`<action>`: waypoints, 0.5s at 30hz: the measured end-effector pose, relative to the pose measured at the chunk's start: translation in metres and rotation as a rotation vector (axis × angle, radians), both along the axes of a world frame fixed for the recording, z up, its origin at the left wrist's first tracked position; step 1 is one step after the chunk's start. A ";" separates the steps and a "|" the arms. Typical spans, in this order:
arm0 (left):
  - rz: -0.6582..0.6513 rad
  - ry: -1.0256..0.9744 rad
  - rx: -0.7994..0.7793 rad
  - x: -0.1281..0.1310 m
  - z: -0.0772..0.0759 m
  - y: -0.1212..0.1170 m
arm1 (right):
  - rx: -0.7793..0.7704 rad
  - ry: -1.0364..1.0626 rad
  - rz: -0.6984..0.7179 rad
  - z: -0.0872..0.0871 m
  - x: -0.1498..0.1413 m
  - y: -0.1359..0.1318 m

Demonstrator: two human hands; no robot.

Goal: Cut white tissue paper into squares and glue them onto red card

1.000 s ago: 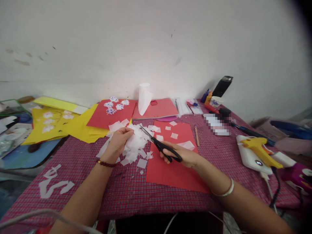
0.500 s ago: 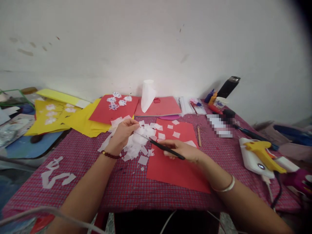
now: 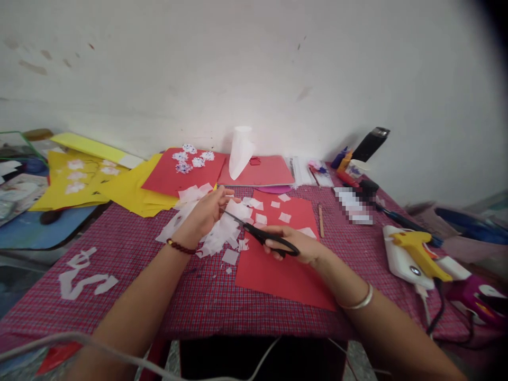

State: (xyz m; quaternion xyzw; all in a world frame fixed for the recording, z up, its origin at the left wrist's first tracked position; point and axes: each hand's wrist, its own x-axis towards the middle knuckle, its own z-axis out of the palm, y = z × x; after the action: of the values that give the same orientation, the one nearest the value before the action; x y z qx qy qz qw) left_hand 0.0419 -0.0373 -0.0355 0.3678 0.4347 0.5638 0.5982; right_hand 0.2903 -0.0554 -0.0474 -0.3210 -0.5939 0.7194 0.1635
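My right hand [image 3: 293,244] is wrapped around the black handles of a pair of scissors [image 3: 274,241], over a red sheet [image 3: 278,283]. The blades point left, their tips close to my left fingers. My left hand [image 3: 208,211] hangs above a heap of thin white paper pieces [image 3: 220,235]. Its fingers are bent with the tips near each other, and whatever lies between them blends into the white heap. Small white paper squares [image 3: 284,217] lie scattered on the red sheet. One white square [image 3: 230,257] rests on the checked cloth below the heap.
White flowers with blue specks [image 3: 183,167] lie on another red sheet [image 3: 159,182]. Yellow sheets [image 3: 135,193] are on the left, along with white paper strips [image 3: 71,283]. A paper roll [image 3: 240,153] stands behind. At right are a wooden stick [image 3: 321,221], a yellow glue gun [image 3: 416,251] and a black flask [image 3: 371,144].
The scissors' handles have spread wider apart. My left fingers have loosened from a tight pinch and shifted slightly. The whole view has turned a little.
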 end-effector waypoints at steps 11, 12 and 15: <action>-0.225 0.224 -0.130 -0.017 -0.013 -0.013 | -0.128 0.211 -0.219 -0.008 0.001 0.002; -0.181 0.221 -0.134 -0.017 -0.013 -0.014 | -0.128 0.212 -0.230 -0.008 0.001 0.001; -0.102 0.217 -0.145 -0.016 -0.013 -0.014 | -0.104 0.219 -0.250 -0.008 0.000 -0.001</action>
State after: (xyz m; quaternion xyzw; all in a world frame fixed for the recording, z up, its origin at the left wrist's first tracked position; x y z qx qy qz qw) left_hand 0.0257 -0.0509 -0.0488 0.4041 0.5171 0.4568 0.6005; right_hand 0.2904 -0.0561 -0.0557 -0.3199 -0.4898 0.7541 0.2985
